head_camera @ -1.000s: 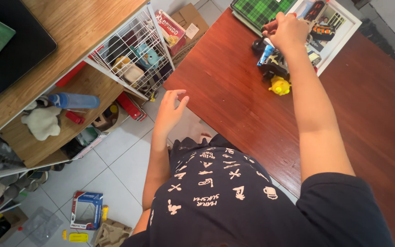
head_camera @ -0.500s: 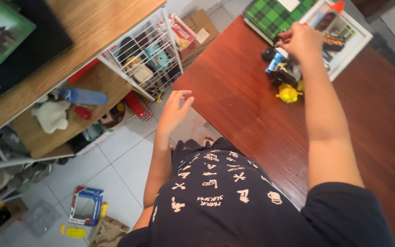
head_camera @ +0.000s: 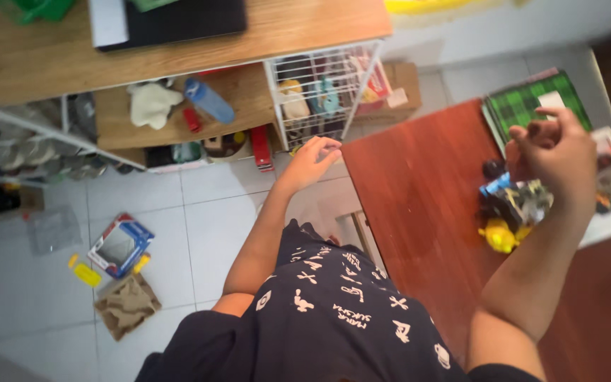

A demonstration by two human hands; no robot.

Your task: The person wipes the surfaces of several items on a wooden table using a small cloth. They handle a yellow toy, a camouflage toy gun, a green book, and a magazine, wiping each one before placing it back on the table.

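A dark red wooden table [head_camera: 419, 205] fills the right side, with a wooden shelf unit [head_camera: 178, 113] and its white wire basket [head_camera: 319, 92] standing on the tiled floor [head_camera: 192, 226] beyond the table's left corner. On the table's far part lie a green plaid book [head_camera: 532, 102] and, just below the raised right hand [head_camera: 556, 152], a small heap of toys [head_camera: 518, 205] with a yellow figure [head_camera: 498, 235] at its near edge. The right hand's fingers [head_camera: 532, 134] are curled loosely above the heap and seem to hold nothing, though blur leaves that unsure, while the left hand [head_camera: 312, 159] hangs half-curled and empty off the table corner, near the basket.
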